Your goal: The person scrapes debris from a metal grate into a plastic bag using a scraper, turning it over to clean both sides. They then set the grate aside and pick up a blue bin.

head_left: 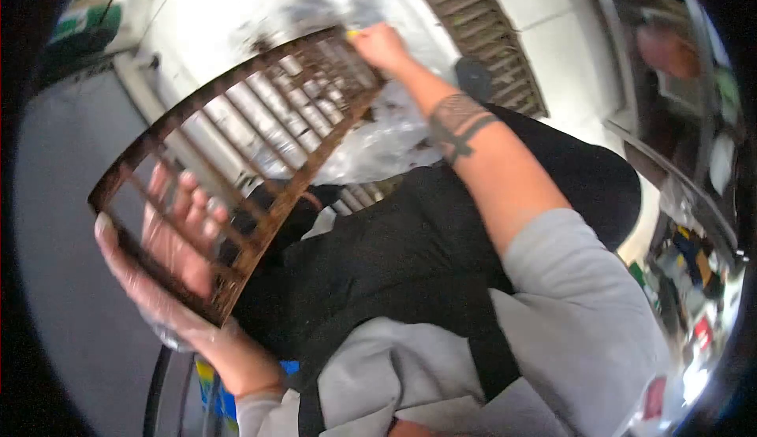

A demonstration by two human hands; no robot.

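Rusted grate [260, 145] is sitting gripped in your left hand [169, 248], fingers spread; your right hand [382, 46] is clenching a yellow item [352, 33] at its top corner.

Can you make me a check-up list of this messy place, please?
Surface: white top, smeared with dark grime.
Job's things: rusty grate, held up tilted; small yellow item.
Clutter: second grate lying beyond; colourful bits at the right, blurred.
Hands: left hand, in a clear glove, grips the rusty grate's near end; right hand closed on the yellow item at the far end.
Cables: nothing seen.
Surroundings: black apron.
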